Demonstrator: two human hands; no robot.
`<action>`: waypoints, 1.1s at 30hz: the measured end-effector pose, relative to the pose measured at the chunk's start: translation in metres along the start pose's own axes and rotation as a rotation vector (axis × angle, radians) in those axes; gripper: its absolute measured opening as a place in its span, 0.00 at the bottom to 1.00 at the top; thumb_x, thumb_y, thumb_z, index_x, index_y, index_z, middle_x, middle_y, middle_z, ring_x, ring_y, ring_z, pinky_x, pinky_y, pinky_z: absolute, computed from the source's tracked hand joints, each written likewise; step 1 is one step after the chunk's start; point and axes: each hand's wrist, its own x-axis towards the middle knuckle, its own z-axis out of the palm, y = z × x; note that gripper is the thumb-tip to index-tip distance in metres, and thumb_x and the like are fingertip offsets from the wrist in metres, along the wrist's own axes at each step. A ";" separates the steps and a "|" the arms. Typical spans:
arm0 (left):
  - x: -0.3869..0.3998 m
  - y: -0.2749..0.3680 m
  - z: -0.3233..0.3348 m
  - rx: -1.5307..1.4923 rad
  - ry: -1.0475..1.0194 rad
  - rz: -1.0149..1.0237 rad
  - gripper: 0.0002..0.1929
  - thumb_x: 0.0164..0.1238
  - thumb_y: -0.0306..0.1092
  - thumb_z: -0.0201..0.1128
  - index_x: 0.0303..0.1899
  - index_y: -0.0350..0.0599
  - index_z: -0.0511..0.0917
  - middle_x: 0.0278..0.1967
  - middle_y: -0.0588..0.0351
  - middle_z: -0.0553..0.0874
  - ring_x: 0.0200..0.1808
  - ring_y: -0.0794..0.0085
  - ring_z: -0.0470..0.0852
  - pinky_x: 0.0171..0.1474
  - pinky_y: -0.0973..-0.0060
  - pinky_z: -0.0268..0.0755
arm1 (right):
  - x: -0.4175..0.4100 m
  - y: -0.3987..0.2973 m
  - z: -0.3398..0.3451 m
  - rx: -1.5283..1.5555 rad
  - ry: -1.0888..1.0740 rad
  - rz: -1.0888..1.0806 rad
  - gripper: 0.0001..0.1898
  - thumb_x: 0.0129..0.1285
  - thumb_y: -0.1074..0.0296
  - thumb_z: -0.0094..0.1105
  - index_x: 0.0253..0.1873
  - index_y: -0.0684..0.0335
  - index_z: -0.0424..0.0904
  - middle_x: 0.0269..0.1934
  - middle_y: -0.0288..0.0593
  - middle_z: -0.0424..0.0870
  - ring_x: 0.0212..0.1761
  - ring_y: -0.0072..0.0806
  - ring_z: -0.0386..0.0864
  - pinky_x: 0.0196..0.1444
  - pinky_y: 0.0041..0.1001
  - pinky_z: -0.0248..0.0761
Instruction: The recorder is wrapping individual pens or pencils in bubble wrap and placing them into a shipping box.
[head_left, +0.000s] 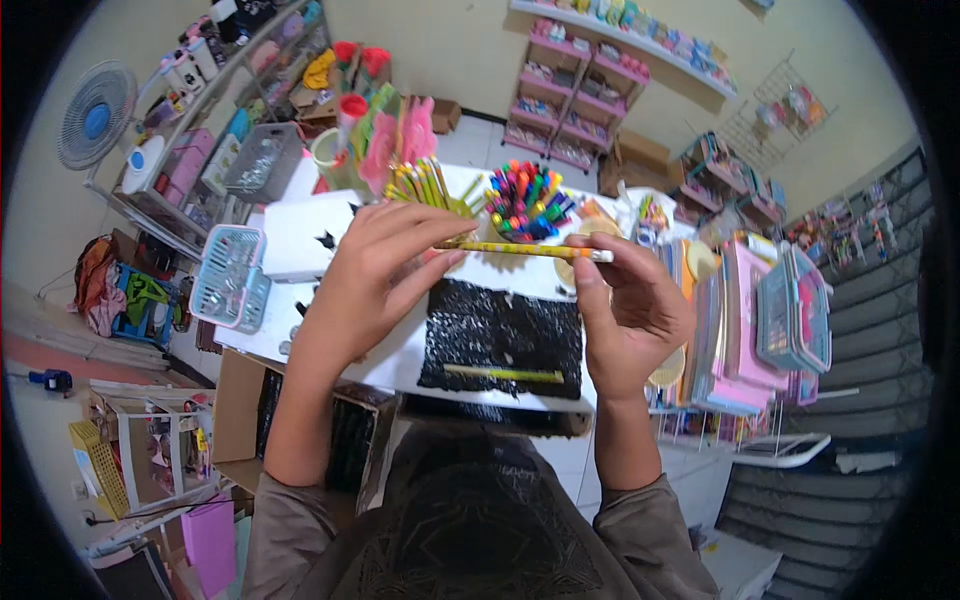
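Note:
A yellow patterned pencil (517, 250) with a white eraser end is held level above the table. My right hand (634, 307) pinches it near the eraser between thumb and fingers. The thumb and fingers of my left hand (382, 262) surround its other end; whether they grip it is unclear. Below lies a sheet of black bubble wrap (502, 322) on the white table (382, 367). A yellow-green pencil (506, 373) rests across the sheet near its front edge.
Behind my hands stand a bunch of pencils (431, 184) and a cluster of colourful pens (529, 199). A blue plastic basket (229, 277) and white box (304, 240) sit left. Stacked books (739, 315) and another basket (795, 315) rise right. An open cardboard box (240, 420) is below left.

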 end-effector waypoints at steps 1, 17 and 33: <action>-0.001 0.003 0.004 -0.003 -0.032 0.013 0.16 0.71 0.27 0.78 0.58 0.42 0.93 0.53 0.48 0.96 0.55 0.52 0.93 0.64 0.57 0.80 | -0.009 0.000 -0.010 0.023 0.014 0.010 0.14 0.72 0.88 0.74 0.60 0.77 0.89 0.53 0.55 0.95 0.56 0.36 0.95 0.60 0.31 0.90; -0.087 0.012 0.084 -0.222 -0.316 -0.114 0.14 0.72 0.24 0.78 0.57 0.39 0.94 0.45 0.49 0.94 0.47 0.57 0.92 0.53 0.62 0.81 | -0.119 0.020 -0.094 -0.252 -0.192 0.302 0.11 0.73 0.84 0.74 0.57 0.71 0.94 0.52 0.49 0.95 0.53 0.33 0.94 0.55 0.31 0.86; -0.135 -0.003 0.115 -0.120 -0.351 -0.164 0.15 0.71 0.28 0.79 0.57 0.42 0.94 0.48 0.55 0.93 0.53 0.59 0.89 0.59 0.61 0.77 | -0.165 0.068 -0.109 -0.346 -0.392 0.391 0.10 0.69 0.80 0.75 0.53 0.67 0.96 0.48 0.49 0.96 0.53 0.41 0.91 0.59 0.36 0.83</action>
